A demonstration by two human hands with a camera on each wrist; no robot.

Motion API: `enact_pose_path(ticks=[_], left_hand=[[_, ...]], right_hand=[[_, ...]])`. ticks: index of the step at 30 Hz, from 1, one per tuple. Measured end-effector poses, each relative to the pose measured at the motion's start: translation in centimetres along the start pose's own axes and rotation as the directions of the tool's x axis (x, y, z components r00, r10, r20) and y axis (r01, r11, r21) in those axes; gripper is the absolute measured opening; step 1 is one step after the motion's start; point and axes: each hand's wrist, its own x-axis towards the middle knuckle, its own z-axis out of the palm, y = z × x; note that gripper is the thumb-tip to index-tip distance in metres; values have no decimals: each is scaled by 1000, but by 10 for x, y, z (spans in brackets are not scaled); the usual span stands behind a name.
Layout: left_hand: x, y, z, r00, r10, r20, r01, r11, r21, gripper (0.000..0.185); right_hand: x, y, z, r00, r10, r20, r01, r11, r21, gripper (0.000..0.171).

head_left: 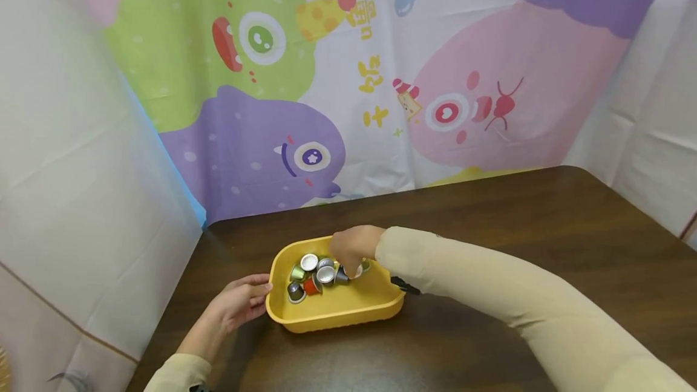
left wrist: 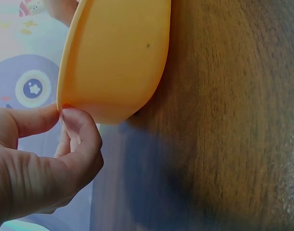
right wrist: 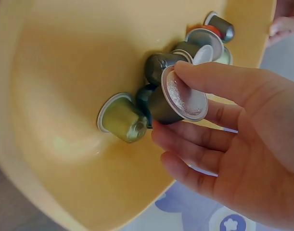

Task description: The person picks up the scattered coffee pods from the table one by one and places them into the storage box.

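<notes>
A yellow tray (head_left: 354, 320) stands on the table with several coffee capsules in it. My left hand (head_left: 242, 304) pinches the tray's rim at its left end, thumb and forefinger meeting at the edge in the left wrist view. Reaching in over the far side, my right hand (head_left: 353, 247) holds a dark coffee capsule (right wrist: 184, 99) between thumb and fingers, its silver foil lid facing the palm. Close beside that one lies an olive-green capsule (right wrist: 121, 119). A red capsule (head_left: 312, 285) and a dark grey capsule (head_left: 296, 291) lie toward the left end.
The dark wooden table (head_left: 490, 247) extends right of the tray. Behind it hangs a white sheet (head_left: 381, 156) printed with cartoon monsters, and a pale sheet (head_left: 81, 138) closes off the left side. My right sleeve (head_left: 490, 295) crosses above the tray's right end.
</notes>
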Motion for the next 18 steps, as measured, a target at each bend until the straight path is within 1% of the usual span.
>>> enact_pose_path(ticks=[3,6,7,10,13,18], left_hand=[[1,0,0,1000,16,24,-16,1000,-11,48],[1,1,0,999,24,36,-24,1000,-15,48],[1,1,1,999,25,35,-24,1000,-14,48],[1,2,0,999,25,31,-25,1000,-11,48],[0,2,0,999,27,29,-27,1000,-17,49],[0,0,-1,999,26,27,-25,1000,-18,51]], right_hand=[[6,-3,-1,999,39,37,-39,999,-17,26],[5,-5,-3,997,70,45,-70,997,-21,26],[-13,-12,-14,995,75,64,-74,997,-20,26],[-19,-15,-15,996,78,34,-76,996,-35,28],[-22,-17,-11,997,71,-13,-72,996,-52,26],[-19,-18,-1,996,45,-82,-50,997,-57,26]])
